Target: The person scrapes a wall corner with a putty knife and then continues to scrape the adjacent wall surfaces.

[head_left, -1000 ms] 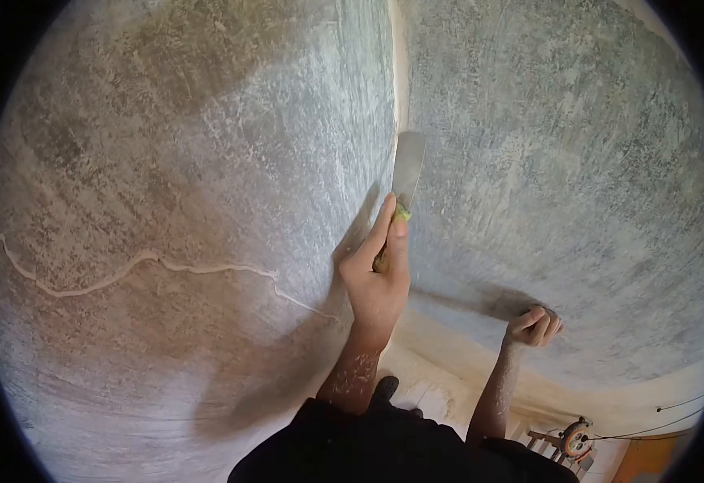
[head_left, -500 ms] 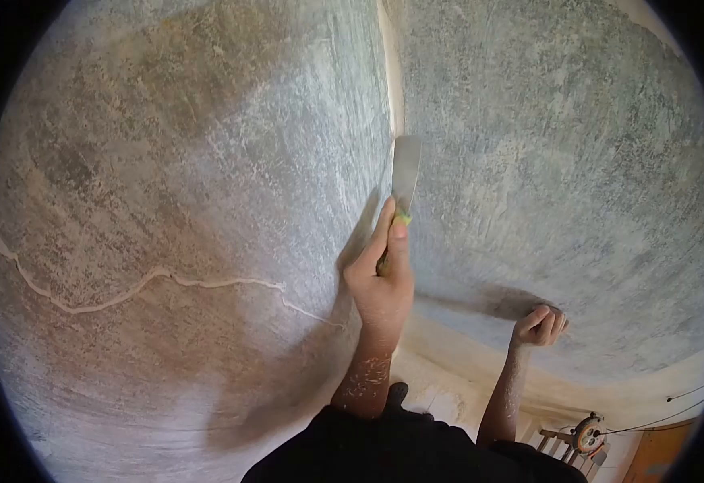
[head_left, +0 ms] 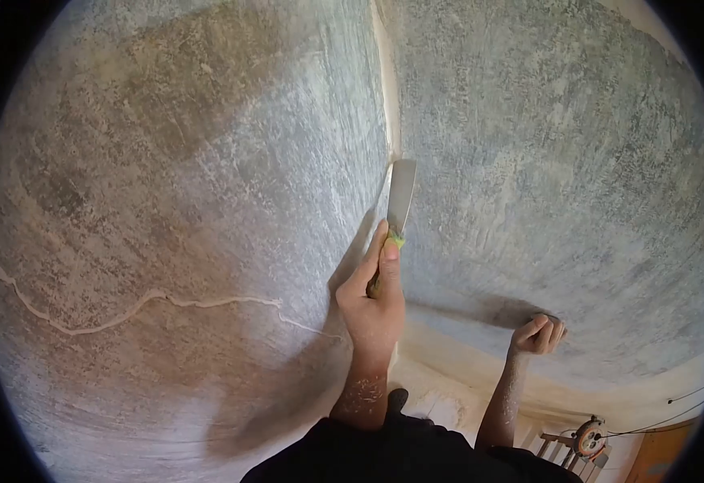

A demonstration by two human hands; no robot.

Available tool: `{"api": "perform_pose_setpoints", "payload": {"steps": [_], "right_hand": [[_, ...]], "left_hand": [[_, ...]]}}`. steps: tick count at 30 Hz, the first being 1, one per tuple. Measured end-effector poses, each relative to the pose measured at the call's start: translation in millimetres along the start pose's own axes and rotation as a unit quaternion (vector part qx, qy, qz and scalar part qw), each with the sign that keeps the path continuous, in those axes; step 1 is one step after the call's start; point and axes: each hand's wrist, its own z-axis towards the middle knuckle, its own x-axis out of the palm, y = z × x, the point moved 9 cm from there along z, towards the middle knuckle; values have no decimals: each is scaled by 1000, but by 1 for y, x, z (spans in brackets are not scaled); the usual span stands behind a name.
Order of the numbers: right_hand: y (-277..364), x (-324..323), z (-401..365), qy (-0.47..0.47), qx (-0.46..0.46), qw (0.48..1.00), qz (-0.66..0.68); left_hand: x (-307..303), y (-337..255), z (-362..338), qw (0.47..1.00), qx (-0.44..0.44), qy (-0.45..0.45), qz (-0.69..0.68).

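Observation:
My left hand (head_left: 374, 302) is closed around the handle of a putty knife (head_left: 401, 193), with the thumb and index finger up near the base of the blade. The flat metal blade points upward, its tip at the pale corner seam (head_left: 390, 105) where two mottled grey surfaces meet. A yellow-green patch shows at the handle's top; the rest of the handle is mostly hidden in the hand. Lower right, my right hand (head_left: 540, 334) is curled into a fist against the right-hand surface (head_left: 521, 201). No object shows in it. Pale flakes dot both forearms.
A pale, wavy crack line (head_left: 159, 295) runs across the left-hand surface (head_left: 167, 185). At the lower right are an orange-and-black round cable reel (head_left: 590, 439), a wooden frame like a ladder (head_left: 557, 441), thin dark cables and an orange-brown panel (head_left: 662, 451).
My left hand and the putty knife have moved down along the seam and slightly left. My right hand has hardly moved on the wall. The view has shifted a little.

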Motion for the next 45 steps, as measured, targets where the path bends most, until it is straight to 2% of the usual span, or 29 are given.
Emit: {"api": "perform_pose_setpoints", "payload": {"steps": [1, 4, 11, 13, 16, 19, 22, 23, 28, 30, 33, 37, 40, 43, 45], "right_hand": [[2, -1, -1, 4, 7, 1000, 1], [-2, -3, 0, -1, 13, 1000, 3], [-2, -1, -1, 17, 17, 1000, 5], [-2, -2, 1, 26, 18, 999, 8], [-1, -1, 1, 22, 24, 999, 12], [-6, -3, -1, 37, 25, 999, 6], [-9, -2, -3, 36, 11, 999, 31], [-9, -3, -3, 39, 8, 998, 39], [-6, -2, -4, 78, 24, 997, 12], [-5, -4, -4, 53, 25, 998, 16], [-4, 0, -3, 17, 19, 1000, 11], [-6, 0, -7, 7, 13, 1000, -8], [-3, 2, -9, -16, 5, 1000, -6], [-4, 0, -16, -1, 20, 999, -28], [-5, 0, -18, -4, 19, 999, -36]], "left_hand": [[-1, -2, -1, 1000, -18, 1, 6], [2, 2, -3, 1000, 10, -1, -8], [-3, 10, -6, 998, -55, 30, -5], [0, 7, -11, 999, -12, 42, 16], [8, -9, 6, 998, 67, 8, -14], [16, -23, 12, 998, 33, 5, -48], [4, 11, -8, 1000, 6, 28, -13], [5, 15, -11, 998, 51, 27, 2], [9, 4, -8, 1000, 10, 17, 5], [9, 11, -16, 999, 7, 39, 19], [7, 3, 1, 998, 52, 9, -14], [2, 8, 0, 999, -16, 37, 7], [-1, -1, 1, 997, 73, 14, 36], [-3, -2, 4, 1000, 15, 18, 7], [-2, -6, -2, 997, 69, 24, 27]]}}
